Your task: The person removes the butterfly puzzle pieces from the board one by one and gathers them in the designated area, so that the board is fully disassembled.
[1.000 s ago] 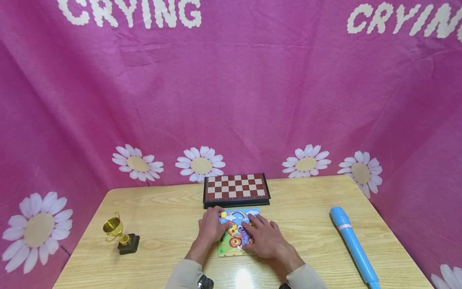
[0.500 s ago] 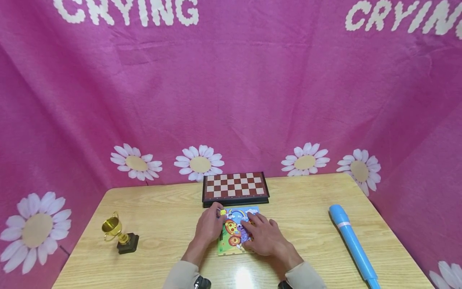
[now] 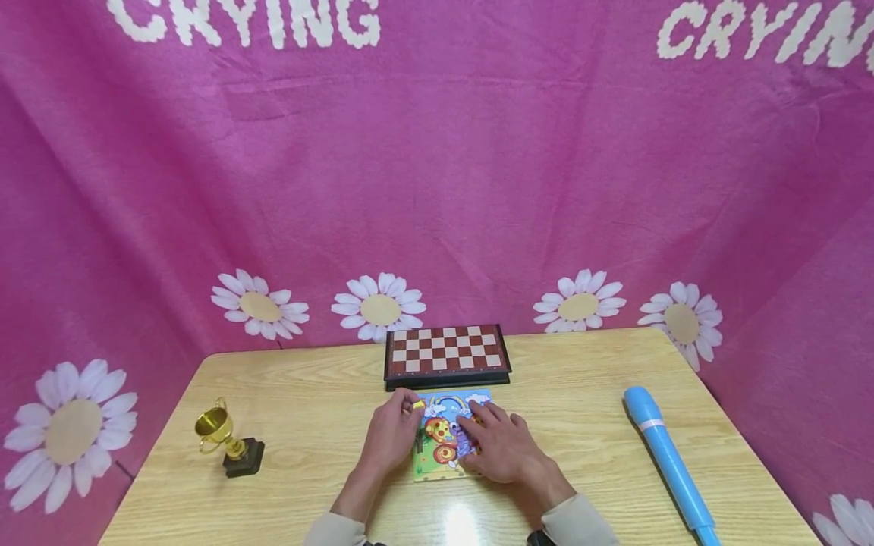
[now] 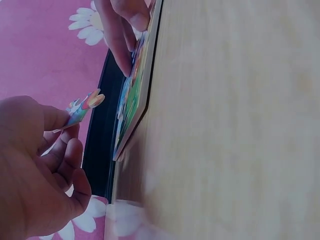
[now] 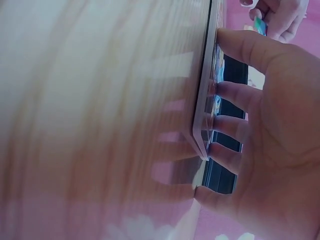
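Observation:
A colorful cartoon jigsaw puzzle board point(image 3: 427, 469) lies flat on the wooden table. My left hand point(image 3: 391, 431) is over its far left corner and pinches a small puzzle piece point(image 4: 83, 111) between thumb and index finger. In the left wrist view that piece is raised clear of the board, with the other fingers of the hand curled beneath. My right hand point(image 3: 507, 449) rests with spread fingertips on the right part of the board, covering some of the picture. The right wrist view shows the thumb and several fingers point(image 5: 231, 126) touching its surface.
Just behind the puzzle sits a folded chessboard case point(image 3: 447, 356). A gold trophy cup point(image 3: 225, 436) on a dark base stands at the left of the table point(image 3: 307, 455). On the right lies a long blue microphone-shaped toy point(image 3: 672, 466). A pink flowered cloth point(image 3: 437, 189) hangs behind.
My left hand has drawn slightly back from the board's left side and now holds a puzzle piece up, its yellow part showing. My right hand has stayed in place on the board.

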A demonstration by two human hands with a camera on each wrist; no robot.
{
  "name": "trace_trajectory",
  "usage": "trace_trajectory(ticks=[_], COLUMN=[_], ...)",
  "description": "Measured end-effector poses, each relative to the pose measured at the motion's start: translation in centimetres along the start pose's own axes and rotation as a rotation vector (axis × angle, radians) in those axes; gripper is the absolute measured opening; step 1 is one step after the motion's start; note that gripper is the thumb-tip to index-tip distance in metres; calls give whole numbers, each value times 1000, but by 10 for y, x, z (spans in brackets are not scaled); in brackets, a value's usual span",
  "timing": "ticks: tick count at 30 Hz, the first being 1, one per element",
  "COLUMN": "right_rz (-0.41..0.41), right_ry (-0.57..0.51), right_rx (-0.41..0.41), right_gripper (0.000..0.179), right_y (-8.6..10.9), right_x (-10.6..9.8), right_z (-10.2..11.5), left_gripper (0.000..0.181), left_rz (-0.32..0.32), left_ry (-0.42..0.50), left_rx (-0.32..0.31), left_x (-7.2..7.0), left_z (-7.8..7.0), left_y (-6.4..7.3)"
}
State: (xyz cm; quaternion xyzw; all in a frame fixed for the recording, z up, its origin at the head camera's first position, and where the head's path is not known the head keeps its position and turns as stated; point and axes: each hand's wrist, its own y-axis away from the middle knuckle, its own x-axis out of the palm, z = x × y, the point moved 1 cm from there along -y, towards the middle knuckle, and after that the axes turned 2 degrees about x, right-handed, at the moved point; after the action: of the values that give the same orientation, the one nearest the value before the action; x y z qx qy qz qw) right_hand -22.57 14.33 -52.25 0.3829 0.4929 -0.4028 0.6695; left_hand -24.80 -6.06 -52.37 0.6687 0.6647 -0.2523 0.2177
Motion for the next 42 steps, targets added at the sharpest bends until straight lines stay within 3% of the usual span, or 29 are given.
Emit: trace_trajectory(ticks=[9,22,30,36,42], right_rz=[16,16,24,19,34], right_ry=[-5,-14,-19,-30,-29], right_rx=[16,12,13,10,13], right_gripper=[64,63,63,63,64], right_y=[-1,-2,0,1,0], right_x=[1,2,0,0,-1], right_z=[-2,-2,-1,-1,-2], left_gripper=[9,10,11,12,14], left_rz=[33,100,230,252,280], left_ry=[66,62,-19,-121,-188], left_rx=[19,73,106,147,123], left_x=[-6,-5,-8,-10,-13], left_z=[-1,3,8,9,9], left_y=[23,48,62,69,74])
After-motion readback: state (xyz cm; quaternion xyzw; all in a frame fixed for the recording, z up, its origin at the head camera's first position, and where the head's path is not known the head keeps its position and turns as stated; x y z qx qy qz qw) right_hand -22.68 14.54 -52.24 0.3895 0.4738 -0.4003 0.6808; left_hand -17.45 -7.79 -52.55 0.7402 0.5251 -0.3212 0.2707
